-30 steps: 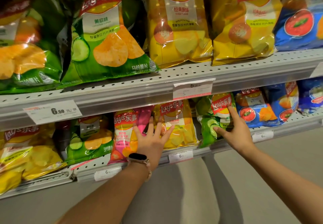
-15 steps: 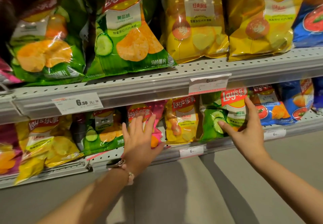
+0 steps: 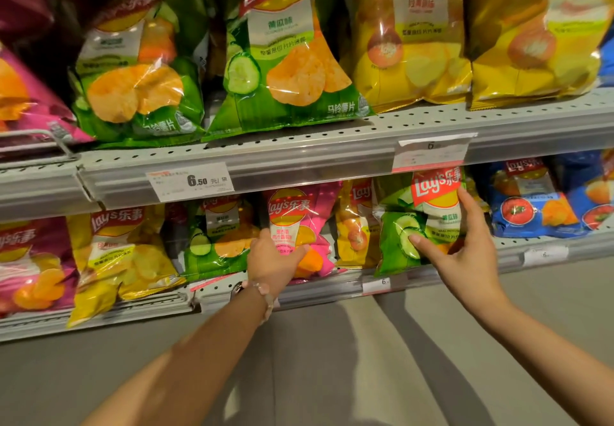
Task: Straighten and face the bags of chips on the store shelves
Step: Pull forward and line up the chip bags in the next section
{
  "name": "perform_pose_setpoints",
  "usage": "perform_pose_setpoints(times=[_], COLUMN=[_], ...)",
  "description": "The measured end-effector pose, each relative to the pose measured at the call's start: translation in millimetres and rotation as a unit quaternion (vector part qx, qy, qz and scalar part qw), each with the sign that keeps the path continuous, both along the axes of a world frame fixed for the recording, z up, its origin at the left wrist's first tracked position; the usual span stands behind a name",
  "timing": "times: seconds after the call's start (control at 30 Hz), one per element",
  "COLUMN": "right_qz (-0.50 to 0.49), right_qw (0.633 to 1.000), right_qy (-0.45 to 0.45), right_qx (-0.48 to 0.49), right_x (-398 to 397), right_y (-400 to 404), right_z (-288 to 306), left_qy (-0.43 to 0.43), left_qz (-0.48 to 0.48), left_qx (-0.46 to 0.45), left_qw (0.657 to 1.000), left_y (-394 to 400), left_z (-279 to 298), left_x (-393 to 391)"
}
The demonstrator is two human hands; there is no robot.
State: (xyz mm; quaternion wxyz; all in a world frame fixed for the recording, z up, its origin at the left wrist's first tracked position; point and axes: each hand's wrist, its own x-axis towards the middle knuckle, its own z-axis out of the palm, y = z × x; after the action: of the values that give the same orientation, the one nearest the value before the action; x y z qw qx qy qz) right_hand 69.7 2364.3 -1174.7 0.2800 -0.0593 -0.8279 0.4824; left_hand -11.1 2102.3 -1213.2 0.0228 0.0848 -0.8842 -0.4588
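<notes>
On the lower shelf (image 3: 332,289) the left hand (image 3: 270,264) grips the pink bag (image 3: 299,226) from the front, its thumb across the lower face and its fingers curled behind the bag's left side; the pink bag stands near the front edge of that shelf, about midway along the visible run, its logo facing outward; a bracelet (image 3: 267,296) circles the left wrist. The right hand (image 3: 465,256) holds the green cucumber bag (image 3: 408,226) just to the right, thumb pressed on the bag's front over the cucumber picture, fingers wrapped around its right side; this bag leans forward at the shelf's front edge with its top up against the underside of the upper shelf (image 3: 299,163). Between the two held bags stands a small yellow bag (image 3: 355,226), partly hidden; to the left of the pink bag sits another green bag (image 3: 219,243), then a yellow bag (image 3: 123,253) slumped toward the front edge; blue tomato bags (image 3: 531,203) fill the right end. On the upper shelf two large green bags (image 3: 282,60) stand beside large yellow bags (image 3: 415,37); a price tag (image 3: 189,181) reading 6.50 sits on its front rail.
</notes>
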Motion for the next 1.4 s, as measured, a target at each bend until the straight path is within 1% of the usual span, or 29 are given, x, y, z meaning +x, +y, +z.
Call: perform_pose_setpoints(times=[0.23, 0.37, 0.47, 0.6, 0.7, 0.8, 0.93, 1.0, 1.1, 1.17, 1.27, 1.4], right_qz=[-0.008, -0.025, -0.021, -0.009, 0.013, 0.001, -0.046, -0.059, -0.074, -0.069, -0.05, -0.018], right_qw=[1.0, 0.998, 0.997, 0.995, 0.991, 0.986, 0.966, 0.958, 0.945, 0.935, 0.908, 0.883], right_qy=[-0.004, -0.014, -0.033, -0.059, -0.098, -0.139, -0.236, -0.259, -0.277, -0.289, -0.344, -0.413], right_qx=[0.01, 0.053, 0.061, 0.082, 0.087, 0.093, 0.097, 0.111, 0.158, 0.192, 0.235, 0.223], right_x=[2, 2, 0, -6, -19, -36, -52, -55, -60, -65, -74, -84], right_y=[-8, -25, -46, -81, -117, -152, -180, -188, -196, -199, -199, -196], right_z=[9, 19, 24, 28, 25, 25, 22, 17, 6, 0, -4, 1], left_qy=[0.016, 0.036, 0.036, 0.034, 0.039, 0.046, 0.066, 0.07, 0.065, 0.058, 0.056, 0.054], left_qz=[0.054, 0.07, 0.079, 0.084, 0.085, 0.08, 0.094, 0.103, 0.104, 0.103, 0.101, 0.093], left_qx=[0.114, 0.104, 0.097, 0.132, 0.153, 0.175, 0.174, 0.173, 0.175, 0.182, 0.182, 0.173], left_qw=[0.992, 0.991, 0.991, 0.987, 0.984, 0.98, 0.978, 0.977, 0.977, 0.976, 0.977, 0.979], left_y=[-25, -65, -88, -108, -117, -122, -135, -142, -147, -150, -150, -142], left_z=[33, 43, 43, 43, 44, 45, 44, 44, 44, 46, 49, 51], left_x=[10, 25, 31, 39, 41, 42, 41, 41, 42, 42, 43, 46])
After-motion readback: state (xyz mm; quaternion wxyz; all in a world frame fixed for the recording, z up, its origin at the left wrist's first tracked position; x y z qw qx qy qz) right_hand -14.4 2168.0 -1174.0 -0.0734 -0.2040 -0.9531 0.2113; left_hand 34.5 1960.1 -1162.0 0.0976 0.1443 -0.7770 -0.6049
